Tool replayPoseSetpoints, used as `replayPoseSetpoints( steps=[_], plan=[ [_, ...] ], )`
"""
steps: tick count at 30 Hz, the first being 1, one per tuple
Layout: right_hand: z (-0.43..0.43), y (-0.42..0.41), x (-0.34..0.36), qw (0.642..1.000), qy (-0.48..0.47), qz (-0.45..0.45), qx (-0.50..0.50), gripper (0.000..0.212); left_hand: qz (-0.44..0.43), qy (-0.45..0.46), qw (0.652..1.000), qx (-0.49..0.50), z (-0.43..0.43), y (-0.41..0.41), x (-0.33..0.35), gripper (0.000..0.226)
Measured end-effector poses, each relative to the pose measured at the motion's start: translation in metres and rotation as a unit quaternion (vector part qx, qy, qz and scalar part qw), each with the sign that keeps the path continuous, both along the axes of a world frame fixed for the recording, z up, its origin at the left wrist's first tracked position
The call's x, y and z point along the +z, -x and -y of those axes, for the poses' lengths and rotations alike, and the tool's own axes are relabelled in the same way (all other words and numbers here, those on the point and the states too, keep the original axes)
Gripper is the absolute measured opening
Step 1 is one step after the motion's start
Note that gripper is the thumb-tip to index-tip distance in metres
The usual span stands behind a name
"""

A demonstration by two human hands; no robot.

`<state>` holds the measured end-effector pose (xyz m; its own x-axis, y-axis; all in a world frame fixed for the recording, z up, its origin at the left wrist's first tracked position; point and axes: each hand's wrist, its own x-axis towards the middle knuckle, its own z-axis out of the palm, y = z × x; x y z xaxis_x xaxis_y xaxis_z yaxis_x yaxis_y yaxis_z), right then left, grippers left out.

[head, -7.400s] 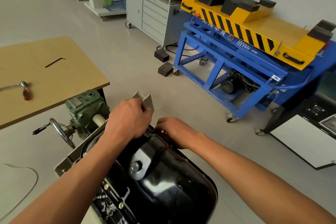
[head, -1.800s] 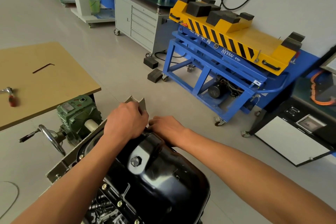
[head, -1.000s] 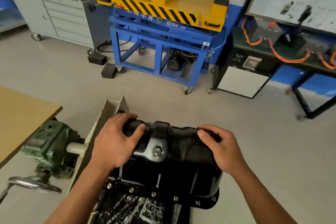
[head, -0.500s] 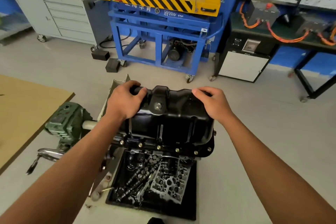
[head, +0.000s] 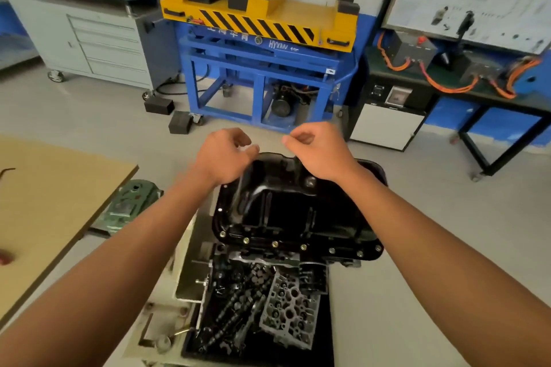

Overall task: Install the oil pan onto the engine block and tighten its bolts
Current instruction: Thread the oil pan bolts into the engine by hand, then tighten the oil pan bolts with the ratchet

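Black and glossy, the oil pan point(head: 298, 211) sits at the centre of the scene with its deep sump upward. Its flange runs all round, and a row of brass-coloured bolts point(head: 274, 244) shows along the near edge. What it rests on is mostly hidden beneath it.

Both hands are over the pan's far edge. The left hand point(head: 222, 155) is at the far left corner and the right hand point(head: 319, 152) at the far middle, with a gap between them. The fingers of each are loosely curled and hold nothing. Whether either hand touches the rim cannot be told.

Just near of the pan lies a black tray point(head: 325, 348) holding a grey cylinder head point(head: 290, 313) and dark camshafts point(head: 235, 304). A pale metal plate point(head: 190, 271) runs along the tray's left side.

To the left, a green gearbox point(head: 131, 205) stands between the pan and the corner of a fibreboard table point(head: 50, 202). Bare grey floor point(head: 447, 217) stretches away to the right of the pan. A strip of it also lies beyond, before the blue and yellow lift cart point(head: 259, 50) by the far wall.
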<state>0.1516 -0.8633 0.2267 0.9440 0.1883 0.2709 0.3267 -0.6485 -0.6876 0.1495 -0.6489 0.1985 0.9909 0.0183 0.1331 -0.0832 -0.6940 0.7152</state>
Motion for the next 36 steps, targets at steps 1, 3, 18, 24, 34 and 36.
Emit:
replayPoseSetpoints(
  steps=[1, 3, 18, 24, 34, 36],
  plan=[
    [-0.023, -0.002, 0.001, 1.0, -0.003, -0.005, 0.012, 0.009, 0.004, 0.003, 1.0, 0.002, -0.024, 0.002, 0.0, 0.023],
    [-0.078, -0.009, 0.001, 0.999, -0.018, -0.012, 0.043, 0.009, 0.0, -0.014, 1.0, 0.024, -0.085, 0.004, -0.006, 0.021],
    [-0.509, -0.015, -0.103, 0.911, 0.108, -0.186, 0.352, 0.009, -0.375, -0.14, 0.834, 0.381, -0.545, 0.142, -0.177, 0.043],
    [-0.55, 0.004, -0.155, 0.87, 0.197, -0.252, 0.375, 0.018, -0.387, -0.15, 0.837, 0.357, -0.55, 0.131, -0.205, 0.042],
    [-0.638, 0.022, -0.247, 0.88, 0.266, -0.251, 0.303, 0.02, -0.398, -0.258, 0.838, 0.272, -0.589, 0.09, -0.254, 0.041],
    [-0.661, 0.022, -0.264, 0.885, 0.271, -0.251, 0.284, 0.024, -0.389, -0.274, 0.841, 0.256, -0.596, 0.09, -0.27, 0.032]
  ],
)
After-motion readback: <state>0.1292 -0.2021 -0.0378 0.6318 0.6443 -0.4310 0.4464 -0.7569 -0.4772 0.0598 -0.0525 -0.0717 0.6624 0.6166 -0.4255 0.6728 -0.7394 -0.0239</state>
